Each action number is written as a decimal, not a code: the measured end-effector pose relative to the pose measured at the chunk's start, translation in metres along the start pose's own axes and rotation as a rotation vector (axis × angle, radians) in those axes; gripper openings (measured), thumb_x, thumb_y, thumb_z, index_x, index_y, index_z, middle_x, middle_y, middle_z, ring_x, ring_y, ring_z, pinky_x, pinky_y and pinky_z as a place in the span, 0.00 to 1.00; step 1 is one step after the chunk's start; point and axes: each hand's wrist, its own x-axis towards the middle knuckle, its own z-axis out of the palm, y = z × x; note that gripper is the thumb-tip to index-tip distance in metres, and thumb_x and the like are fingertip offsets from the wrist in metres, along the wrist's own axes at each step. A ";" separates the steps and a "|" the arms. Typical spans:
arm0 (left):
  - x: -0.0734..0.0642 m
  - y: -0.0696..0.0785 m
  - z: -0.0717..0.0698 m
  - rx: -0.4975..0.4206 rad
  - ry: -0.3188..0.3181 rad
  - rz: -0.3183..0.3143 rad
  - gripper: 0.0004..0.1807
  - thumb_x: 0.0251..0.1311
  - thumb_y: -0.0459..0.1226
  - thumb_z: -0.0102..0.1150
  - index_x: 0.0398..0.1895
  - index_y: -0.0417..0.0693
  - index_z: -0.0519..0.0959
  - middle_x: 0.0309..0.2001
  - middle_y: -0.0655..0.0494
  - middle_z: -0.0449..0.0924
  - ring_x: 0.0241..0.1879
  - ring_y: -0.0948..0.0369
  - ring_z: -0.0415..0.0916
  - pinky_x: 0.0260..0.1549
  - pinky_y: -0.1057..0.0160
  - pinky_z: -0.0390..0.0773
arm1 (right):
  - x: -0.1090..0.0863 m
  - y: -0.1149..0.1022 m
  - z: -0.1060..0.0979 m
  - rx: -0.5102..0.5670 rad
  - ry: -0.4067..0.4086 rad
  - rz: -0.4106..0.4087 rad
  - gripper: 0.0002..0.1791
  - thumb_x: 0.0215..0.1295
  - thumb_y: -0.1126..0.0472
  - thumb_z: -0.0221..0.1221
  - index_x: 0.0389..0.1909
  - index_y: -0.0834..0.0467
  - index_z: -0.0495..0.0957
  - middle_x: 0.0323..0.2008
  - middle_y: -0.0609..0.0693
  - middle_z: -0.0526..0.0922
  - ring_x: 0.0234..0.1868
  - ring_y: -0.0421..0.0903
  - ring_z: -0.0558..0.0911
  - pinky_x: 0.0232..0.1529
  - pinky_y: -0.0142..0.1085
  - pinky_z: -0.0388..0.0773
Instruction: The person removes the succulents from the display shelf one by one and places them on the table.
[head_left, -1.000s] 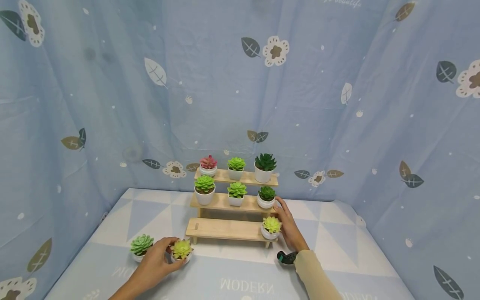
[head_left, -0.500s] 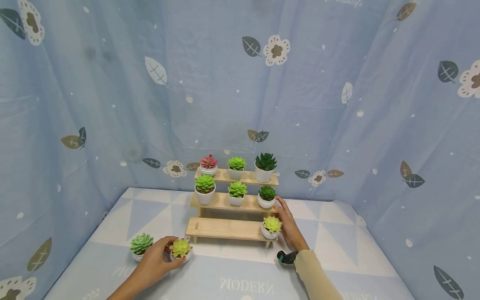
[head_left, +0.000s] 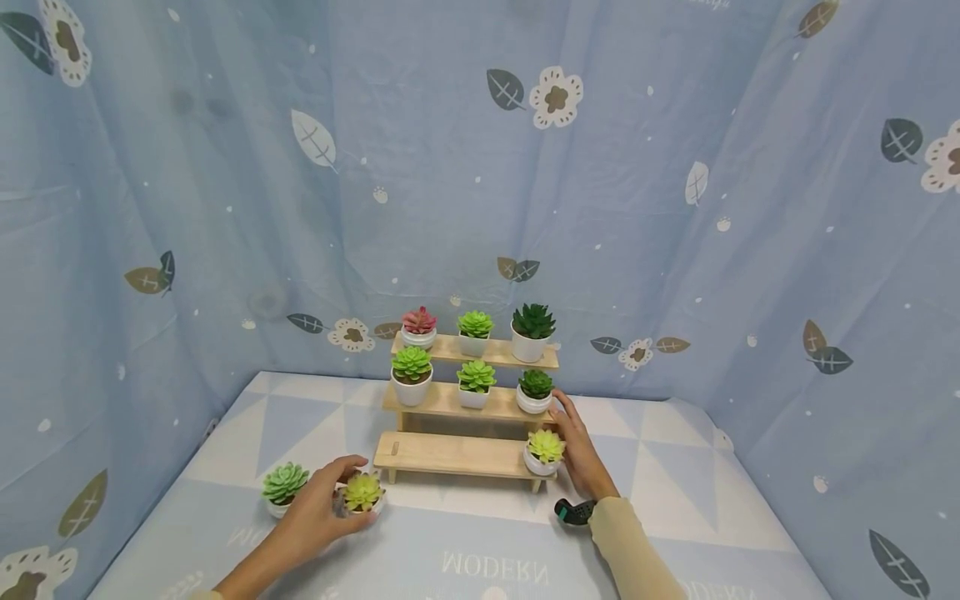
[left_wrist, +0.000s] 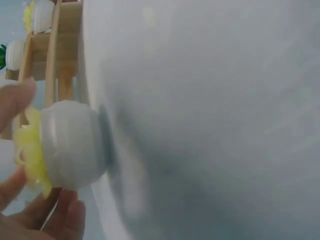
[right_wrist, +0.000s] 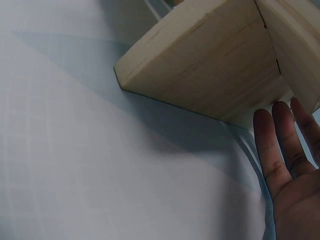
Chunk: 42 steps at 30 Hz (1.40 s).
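A yellow-green succulent in a white pot (head_left: 362, 493) stands on the cloth left of the wooden tiered stand (head_left: 450, 455). My left hand (head_left: 321, 510) is spread around it, thumb and fingers on opposite sides. In the left wrist view the thumb (left_wrist: 20, 100) looks apart from the white pot (left_wrist: 72, 145), while the other fingers lie close to its far side. My right hand (head_left: 581, 450) is at the stand's right side. In the right wrist view its straight fingers (right_wrist: 270, 145) reach up to the wooden side panel (right_wrist: 200, 65); contact is hard to tell.
Several potted succulents fill the top and middle shelves, including a red one (head_left: 419, 325). Another yellow-green succulent (head_left: 543, 450) sits at the bottom shelf's right end. A pale green succulent (head_left: 283, 487) stands beside my left hand. A black object (head_left: 574, 512) lies by my right wrist.
My left hand's fingers have spread wider around the yellow-green succulent, which has shifted only slightly. The right hand keeps its place at the stand.
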 end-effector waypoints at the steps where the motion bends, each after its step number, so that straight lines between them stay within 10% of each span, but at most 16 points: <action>1: 0.001 0.001 -0.001 0.007 0.002 0.017 0.43 0.48 0.47 0.84 0.67 0.45 0.73 0.55 0.51 0.79 0.55 0.53 0.76 0.50 0.48 0.78 | 0.000 0.000 0.000 -0.004 0.001 0.001 0.34 0.75 0.35 0.54 0.78 0.31 0.56 0.60 0.56 0.72 0.57 0.51 0.73 0.55 0.46 0.72; 19: 0.041 0.041 -0.005 0.008 -0.016 0.226 0.35 0.56 0.50 0.78 0.64 0.46 0.77 0.56 0.48 0.79 0.55 0.47 0.74 0.48 0.44 0.75 | 0.001 -0.001 0.000 -0.022 -0.007 0.005 0.35 0.75 0.34 0.53 0.78 0.33 0.56 0.61 0.57 0.71 0.57 0.50 0.74 0.55 0.44 0.73; 42: 0.078 0.093 0.048 -0.159 -0.157 0.317 0.29 0.61 0.44 0.75 0.62 0.46 0.77 0.55 0.51 0.78 0.56 0.47 0.75 0.56 0.40 0.74 | 0.000 0.001 -0.001 -0.019 -0.010 -0.011 0.33 0.75 0.34 0.52 0.77 0.33 0.57 0.59 0.58 0.73 0.56 0.52 0.74 0.54 0.44 0.72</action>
